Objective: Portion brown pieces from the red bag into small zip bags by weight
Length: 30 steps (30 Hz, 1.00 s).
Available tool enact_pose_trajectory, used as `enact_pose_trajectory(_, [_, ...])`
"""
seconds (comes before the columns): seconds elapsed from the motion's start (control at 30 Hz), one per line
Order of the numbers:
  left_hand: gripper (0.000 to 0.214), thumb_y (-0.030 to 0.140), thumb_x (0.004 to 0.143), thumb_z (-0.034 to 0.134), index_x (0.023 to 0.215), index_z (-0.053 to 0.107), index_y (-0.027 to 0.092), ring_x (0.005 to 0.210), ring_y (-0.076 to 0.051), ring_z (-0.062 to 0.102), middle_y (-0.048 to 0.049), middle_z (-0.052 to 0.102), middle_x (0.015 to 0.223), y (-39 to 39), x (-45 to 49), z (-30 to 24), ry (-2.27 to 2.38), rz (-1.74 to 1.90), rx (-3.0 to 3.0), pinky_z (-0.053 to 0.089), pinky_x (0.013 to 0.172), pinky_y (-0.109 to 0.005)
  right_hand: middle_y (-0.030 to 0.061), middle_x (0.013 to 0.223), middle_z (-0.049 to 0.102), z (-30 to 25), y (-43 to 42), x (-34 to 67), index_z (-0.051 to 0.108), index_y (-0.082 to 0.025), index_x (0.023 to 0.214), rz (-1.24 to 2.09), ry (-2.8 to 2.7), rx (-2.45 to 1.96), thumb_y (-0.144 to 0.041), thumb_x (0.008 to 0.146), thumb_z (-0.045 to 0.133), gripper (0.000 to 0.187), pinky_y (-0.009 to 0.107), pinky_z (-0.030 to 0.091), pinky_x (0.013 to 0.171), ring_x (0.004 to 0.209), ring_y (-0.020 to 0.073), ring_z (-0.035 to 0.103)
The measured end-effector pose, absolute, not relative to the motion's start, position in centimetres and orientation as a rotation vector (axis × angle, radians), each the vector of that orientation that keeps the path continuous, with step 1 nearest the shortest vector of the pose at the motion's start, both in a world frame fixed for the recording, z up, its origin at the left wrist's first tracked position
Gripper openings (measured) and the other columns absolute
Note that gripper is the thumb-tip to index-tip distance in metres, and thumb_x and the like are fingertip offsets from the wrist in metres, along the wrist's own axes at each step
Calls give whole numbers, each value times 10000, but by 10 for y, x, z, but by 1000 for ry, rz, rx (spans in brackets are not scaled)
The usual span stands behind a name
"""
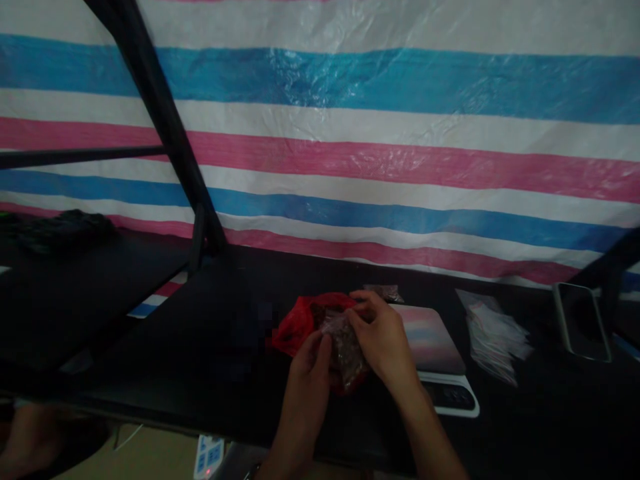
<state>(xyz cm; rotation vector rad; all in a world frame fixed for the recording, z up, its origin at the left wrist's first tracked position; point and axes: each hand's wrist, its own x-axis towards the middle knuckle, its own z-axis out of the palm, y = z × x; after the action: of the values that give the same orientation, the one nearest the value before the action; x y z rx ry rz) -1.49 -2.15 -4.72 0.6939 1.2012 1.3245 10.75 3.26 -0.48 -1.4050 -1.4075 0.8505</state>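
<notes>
Your left hand (310,357) and right hand (383,340) each close their grip on a small clear bag (345,343) of dark bits, just above a red bag (300,320) on the black counter (225,320), beside a scale (435,347).

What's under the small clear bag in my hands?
A red plastic bag lies under the clear bag. The left hand and right hand cover its middle, so its contents are hidden.
</notes>
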Motion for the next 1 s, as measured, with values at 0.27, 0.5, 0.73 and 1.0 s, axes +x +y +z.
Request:
enact_pose_trajectory(0.27, [666,830,671,734,775,659,177,381,-98,426,74,491,487,-15,-21,-54,1268,1265,744,318,373,-225,1,686,744,1,38,96,758,-207,837,984,-1340,-1415,-208,751,729,90,285,514,616,671,204,716])
enact_pose_trajectory(0.5, [741,921,583,701,736,593,204,302,-85,372,99,425,421,-14,-23,-52,1250,1156,727,248,314,-206,10,694,755,-6,38,90,760,-218,813,957,-1353,-1439,-241,759,734,64,292,504,619,676,208,718])
enact_pose_trajectory(0.73, [608,789,812,645,835,684,183,367,-122,485,42,566,496,-18,-32,-47,1278,1190,821,374,367,-232,10,705,748,-3,36,91,749,-222,803,967,-1345,-1395,-279,751,744,78,297,503,625,677,204,707])
enact_pose_trajectory(1.0, [315,402,1054,514,1078,781,236,903,-208,785,-55,828,1050,-28,-42,-43,1585,1508,1511,594,797,-301,5,824,810,13,29,117,762,-223,985,1316,-1311,-1049,-327,681,879,342,277,569,759,799,178,757])
